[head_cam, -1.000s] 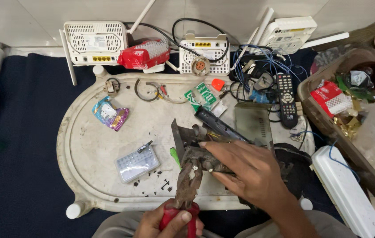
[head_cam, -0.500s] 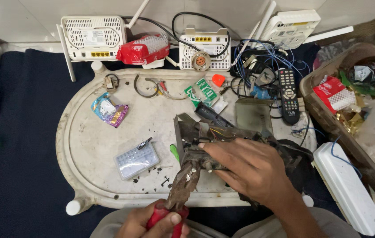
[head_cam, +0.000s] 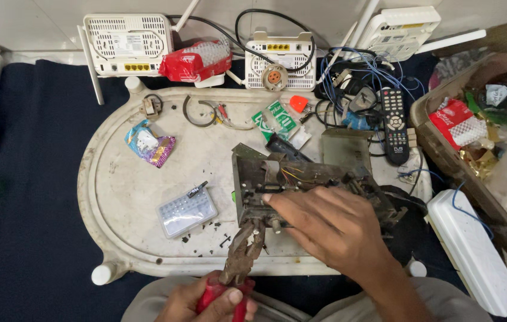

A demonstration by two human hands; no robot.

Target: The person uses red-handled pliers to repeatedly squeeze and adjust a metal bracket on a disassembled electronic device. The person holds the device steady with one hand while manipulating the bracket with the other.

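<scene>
Cluttered white oval tray point(head_cam: 116, 197) on dark cloth. Right hand point(head_cam: 331, 229) presses flat on grimy metal chassis point(head_cam: 301, 188) at tray's near edge. Left hand point(head_cam: 215, 301) clenches red-handled pliers point(head_cam: 243, 253), long axis pointing up-right, rusty tips touching chassis's lower-left corner.

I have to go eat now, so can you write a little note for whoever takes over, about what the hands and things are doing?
Left hand: grips the red handles of rusty pliers, whose nose touches the bottom edge of the metal chassis.
Right hand: lies flat on top of the chassis, holding it on the white tray.
Nearby: clear bit box and loose screws lie left of the pliers.
Done: some screws are out.
Left: the chassis is not yet apart; wires remain inside.
</scene>
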